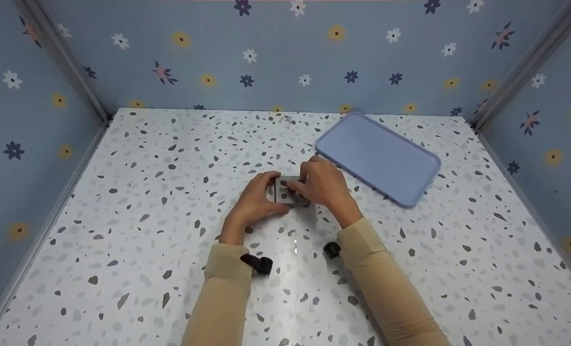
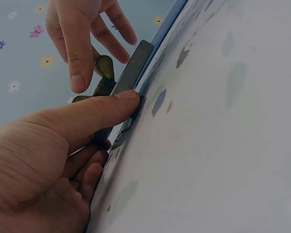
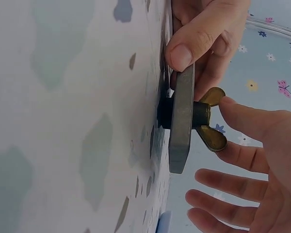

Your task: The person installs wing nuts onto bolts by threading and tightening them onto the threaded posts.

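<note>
A small grey metal plate (image 1: 292, 201) with holes lies between the hands on the speckled table. My left hand (image 1: 255, 199) grips its left end, thumb on the near edge and fingers on the far edge. A brass-coloured wing nut (image 3: 214, 139) stands on the plate's upper face, on a dark collar. With thumb and index finger my right hand (image 1: 325, 181) pinches its two wings, the other fingers extended in the right wrist view. Below the plate a black round part (image 3: 165, 112) sticks out toward the table, in line with the wing nut.
A light blue shallow tray (image 1: 379, 156) lies at an angle behind and right of the hands. Flowered panels (image 1: 276, 53) close off the back and both sides of the speckled table (image 1: 146, 230). Black wrist mounts (image 1: 332, 250) sit at both sleeves.
</note>
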`<state>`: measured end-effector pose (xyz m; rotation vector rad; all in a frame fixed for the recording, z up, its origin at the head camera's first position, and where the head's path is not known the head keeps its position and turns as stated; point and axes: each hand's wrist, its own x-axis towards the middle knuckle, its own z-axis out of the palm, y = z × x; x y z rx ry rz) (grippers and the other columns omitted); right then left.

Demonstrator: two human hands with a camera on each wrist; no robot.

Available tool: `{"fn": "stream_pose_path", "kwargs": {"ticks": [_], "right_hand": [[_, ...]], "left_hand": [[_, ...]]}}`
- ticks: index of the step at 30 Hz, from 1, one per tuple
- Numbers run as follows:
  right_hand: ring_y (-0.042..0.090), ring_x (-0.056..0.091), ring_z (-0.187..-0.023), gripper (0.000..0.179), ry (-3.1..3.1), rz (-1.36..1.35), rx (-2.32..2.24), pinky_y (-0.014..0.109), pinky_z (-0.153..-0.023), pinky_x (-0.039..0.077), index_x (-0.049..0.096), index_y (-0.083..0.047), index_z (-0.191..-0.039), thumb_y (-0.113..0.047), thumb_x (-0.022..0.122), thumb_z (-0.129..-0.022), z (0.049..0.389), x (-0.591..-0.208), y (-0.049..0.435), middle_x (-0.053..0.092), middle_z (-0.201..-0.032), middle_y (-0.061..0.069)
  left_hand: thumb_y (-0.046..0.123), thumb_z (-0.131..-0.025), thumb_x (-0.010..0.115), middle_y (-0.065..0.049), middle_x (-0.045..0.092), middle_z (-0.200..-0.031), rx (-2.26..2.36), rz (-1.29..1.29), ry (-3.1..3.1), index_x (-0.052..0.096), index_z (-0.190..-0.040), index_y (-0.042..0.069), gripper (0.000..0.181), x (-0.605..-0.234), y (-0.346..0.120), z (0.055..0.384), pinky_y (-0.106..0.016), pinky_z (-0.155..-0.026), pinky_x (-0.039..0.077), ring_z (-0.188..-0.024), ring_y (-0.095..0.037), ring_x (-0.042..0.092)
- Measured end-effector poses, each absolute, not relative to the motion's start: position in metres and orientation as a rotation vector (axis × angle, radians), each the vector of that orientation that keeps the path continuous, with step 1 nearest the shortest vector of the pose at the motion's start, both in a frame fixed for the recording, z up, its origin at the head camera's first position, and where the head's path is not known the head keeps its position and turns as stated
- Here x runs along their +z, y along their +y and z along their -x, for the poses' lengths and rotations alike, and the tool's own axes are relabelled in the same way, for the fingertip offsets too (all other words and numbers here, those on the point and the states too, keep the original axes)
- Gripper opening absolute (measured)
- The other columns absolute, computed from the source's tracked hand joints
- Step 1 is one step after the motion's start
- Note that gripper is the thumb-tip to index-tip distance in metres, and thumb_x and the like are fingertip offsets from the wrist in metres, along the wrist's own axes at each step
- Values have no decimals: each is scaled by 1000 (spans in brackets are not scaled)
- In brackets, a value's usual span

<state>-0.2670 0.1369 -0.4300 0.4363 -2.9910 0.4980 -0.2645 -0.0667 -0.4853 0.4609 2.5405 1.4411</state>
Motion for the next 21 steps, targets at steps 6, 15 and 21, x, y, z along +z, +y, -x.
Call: {"fn": "stream_pose_path", "kwargs": {"ticks": [6,15,21], "right_hand": [[28,66,-92,35,-2997,-503,524,43,-79,58,78,-7,-93,-41,77,-97,269,-429,139,71,-107,10],[34,64,-121,23,-2962,-750,699,50,-104,54,76,-10,-119,-26,69,-104,270,-420,156,67,-131,14],[33,57,-134,34,-2983,-891,720,48,-114,48,70,-11,-137,-5,60,-105,272,-418,161,62,-143,14]], "left_hand": [[16,-75,92,-11,50,-158,1442,-465,2544,46,-158,10,96,-485,-66,265,-44,-127,31,-145,-29,46],[14,-74,92,-11,52,-154,1469,-454,2537,46,-158,10,96,-486,-67,264,-44,-125,34,-139,-29,50],[14,-74,92,-10,52,-154,1473,-450,2531,47,-158,11,95,-484,-66,263,-45,-124,34,-139,-29,50]]}}
